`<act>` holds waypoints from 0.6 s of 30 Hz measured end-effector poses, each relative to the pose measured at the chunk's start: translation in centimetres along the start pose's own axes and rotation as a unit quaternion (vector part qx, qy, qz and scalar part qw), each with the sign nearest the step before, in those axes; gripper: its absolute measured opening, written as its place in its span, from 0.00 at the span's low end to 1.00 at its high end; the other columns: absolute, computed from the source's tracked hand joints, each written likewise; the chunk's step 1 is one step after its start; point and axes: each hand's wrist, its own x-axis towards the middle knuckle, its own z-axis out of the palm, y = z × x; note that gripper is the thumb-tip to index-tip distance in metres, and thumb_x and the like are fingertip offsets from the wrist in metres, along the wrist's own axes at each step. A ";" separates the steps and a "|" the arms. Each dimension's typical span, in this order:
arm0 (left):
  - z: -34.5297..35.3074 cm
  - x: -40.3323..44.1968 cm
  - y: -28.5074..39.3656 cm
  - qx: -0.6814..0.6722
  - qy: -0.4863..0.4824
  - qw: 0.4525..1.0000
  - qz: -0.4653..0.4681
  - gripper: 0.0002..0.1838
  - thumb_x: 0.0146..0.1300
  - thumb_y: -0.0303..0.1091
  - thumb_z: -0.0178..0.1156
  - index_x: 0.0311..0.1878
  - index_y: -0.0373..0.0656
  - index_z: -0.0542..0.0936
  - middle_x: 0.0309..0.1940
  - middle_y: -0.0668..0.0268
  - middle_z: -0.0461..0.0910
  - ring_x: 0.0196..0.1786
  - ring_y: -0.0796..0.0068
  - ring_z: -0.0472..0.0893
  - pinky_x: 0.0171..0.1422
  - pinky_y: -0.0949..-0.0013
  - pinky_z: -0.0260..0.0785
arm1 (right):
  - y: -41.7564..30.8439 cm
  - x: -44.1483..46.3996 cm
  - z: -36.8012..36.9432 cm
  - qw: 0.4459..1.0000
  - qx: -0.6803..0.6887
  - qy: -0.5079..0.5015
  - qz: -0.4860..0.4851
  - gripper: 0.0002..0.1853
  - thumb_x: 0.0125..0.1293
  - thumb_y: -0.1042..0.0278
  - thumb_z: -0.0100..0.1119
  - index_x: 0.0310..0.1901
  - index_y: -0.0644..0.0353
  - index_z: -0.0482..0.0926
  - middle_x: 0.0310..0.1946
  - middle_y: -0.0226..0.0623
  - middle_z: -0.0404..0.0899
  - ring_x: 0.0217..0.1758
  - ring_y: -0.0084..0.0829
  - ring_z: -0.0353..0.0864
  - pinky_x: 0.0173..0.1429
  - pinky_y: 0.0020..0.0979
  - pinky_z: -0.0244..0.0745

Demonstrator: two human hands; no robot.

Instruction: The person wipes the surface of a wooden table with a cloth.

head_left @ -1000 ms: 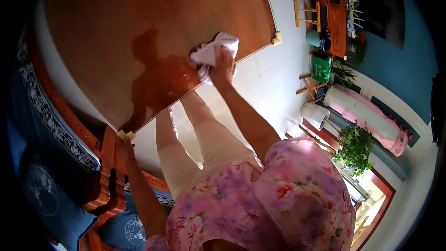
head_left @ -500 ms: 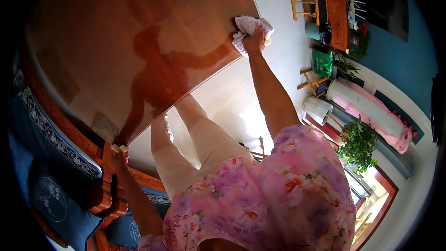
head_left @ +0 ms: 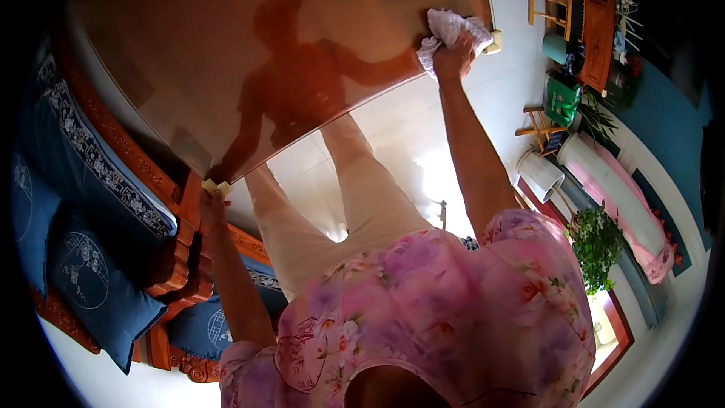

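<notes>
A crumpled pale cloth point(head_left: 447, 29) lies under my right hand point(head_left: 455, 59), whose fingers are closed on it, at the near right corner of a glossy brown table point(head_left: 302, 53). Beside the cloth, a cream corner guard point(head_left: 494, 42) covers that corner. My left hand point(head_left: 214, 204) is at the near left corner, its fingers bent around another cream corner guard point(head_left: 214, 186); part of the hand is hard to make out. The tabletop mirrors my body and arms.
At left stands a carved wooden sofa point(head_left: 143, 166) with dark blue cushions point(head_left: 87, 272). To the right are a small wooden stool point(head_left: 550, 11), a green bag point(head_left: 563, 101), a white bin point(head_left: 538, 175), a leafy plant point(head_left: 595, 245) and a wooden cabinet point(head_left: 596, 34).
My right hand and the cloth have slid inward off the right corner, uncovering its guard. The whole view has shifted. My left hand stays at its corner.
</notes>
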 end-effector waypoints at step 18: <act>-1.5 2.7 -3.3 0.134 -0.040 0.969 0.203 0.21 0.57 0.43 0.58 0.50 0.41 0.73 0.41 0.54 0.81 0.45 0.51 0.80 0.48 0.57 0.72 | -22.0 -34.0 5.6 0.998 0.036 -0.055 -0.013 0.37 0.52 0.73 0.54 0.67 0.49 0.60 0.67 0.41 0.56 0.70 0.50 0.54 0.64 0.56 0.57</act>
